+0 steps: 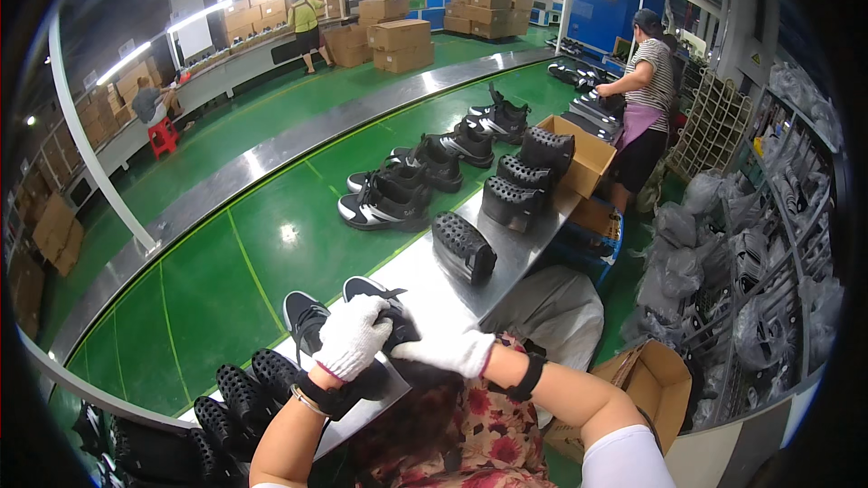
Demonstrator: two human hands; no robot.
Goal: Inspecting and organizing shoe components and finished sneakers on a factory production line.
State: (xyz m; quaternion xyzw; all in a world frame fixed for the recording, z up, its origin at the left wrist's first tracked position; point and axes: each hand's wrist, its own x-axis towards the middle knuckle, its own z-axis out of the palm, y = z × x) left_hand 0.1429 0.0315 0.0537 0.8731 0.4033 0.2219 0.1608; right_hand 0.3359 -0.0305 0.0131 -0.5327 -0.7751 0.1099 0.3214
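A black sneaker with a white-edged toe (363, 287) lies on the metal bench (425, 280) in front of me. My left hand (353, 336), in a white knit glove, is closed over its upper at the laces. My gloved right hand (452, 352) reaches in from the right, its thumb against the heel end of that sneaker; its other fingers are partly hidden. Just left of it stands a matching sneaker (303, 312), with its laces showing. One black shoe (463, 246) rests farther along the bench, its studded sole showing.
Several sneakers (384, 199) line the bench's far-left side, beside shoes with studded soles (520, 185) and an open carton (588, 158). More shoes (235, 398) lie at lower left. A co-worker (646, 81) stands farther right. Bagged goods (759, 253) fill the right-hand rack.
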